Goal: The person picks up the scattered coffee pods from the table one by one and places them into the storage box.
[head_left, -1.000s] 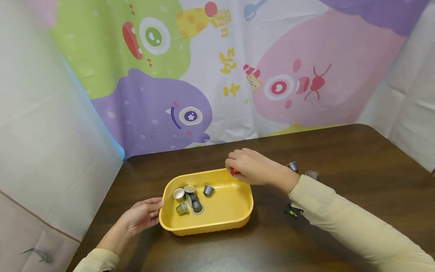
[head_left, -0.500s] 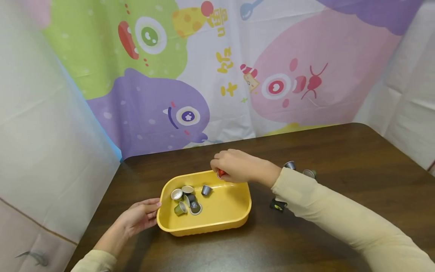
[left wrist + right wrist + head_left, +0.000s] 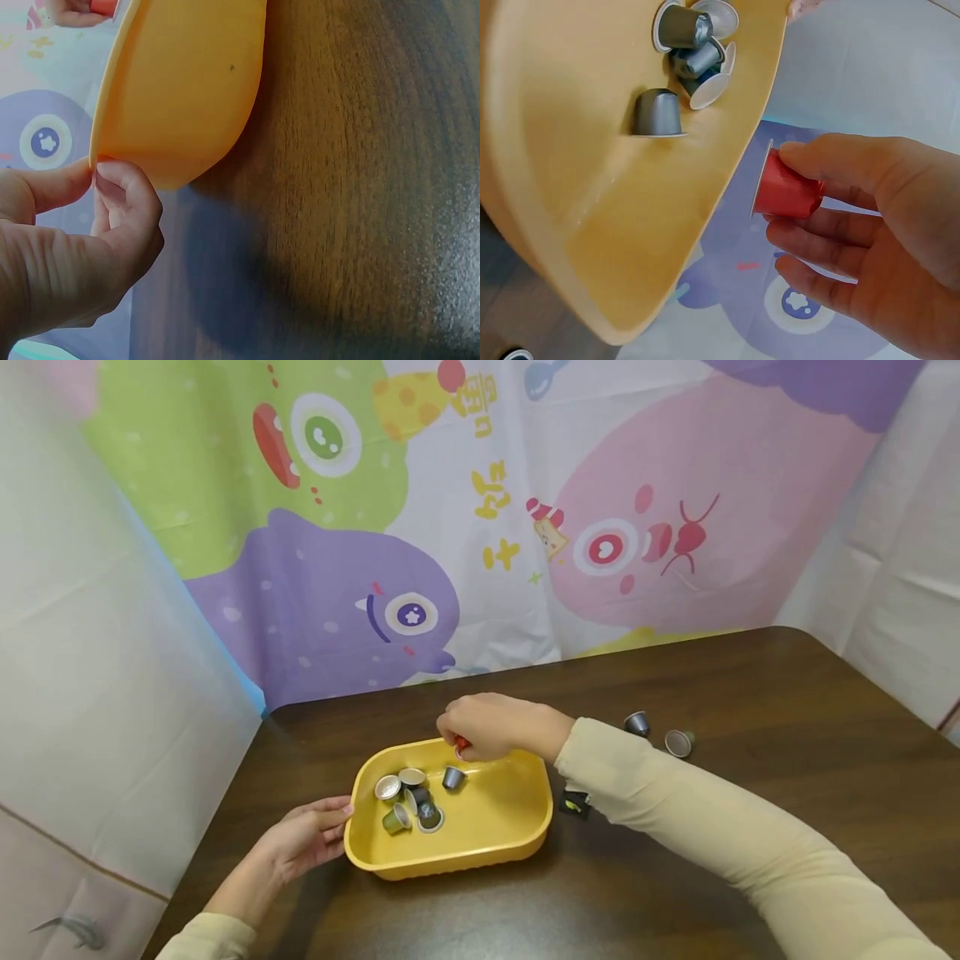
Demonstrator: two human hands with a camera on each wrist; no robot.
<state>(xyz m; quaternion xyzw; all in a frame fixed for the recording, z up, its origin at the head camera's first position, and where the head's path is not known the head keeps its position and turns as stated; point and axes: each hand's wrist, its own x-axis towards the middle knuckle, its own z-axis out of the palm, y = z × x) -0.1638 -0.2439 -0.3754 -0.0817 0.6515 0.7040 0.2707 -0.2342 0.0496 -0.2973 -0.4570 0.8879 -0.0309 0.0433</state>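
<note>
While left hand (image 3: 307, 837) pinches tub (image 3: 495, 818) at 9 o'clock, right hand (image 3: 491, 727) holds red pod (image 3: 787, 189) at 12. Seemingly loading; next, lower inside.

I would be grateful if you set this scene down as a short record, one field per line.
Left hand: left hand pinches the tray's rim
Right hand: right hand holds a red capsule near the far rim
Container: yellow tray
Inside: capsule cluster at the left end; grey capsule apart
Outside, to the right: two capsules; black item, unclear
Surface: dark table
</note>
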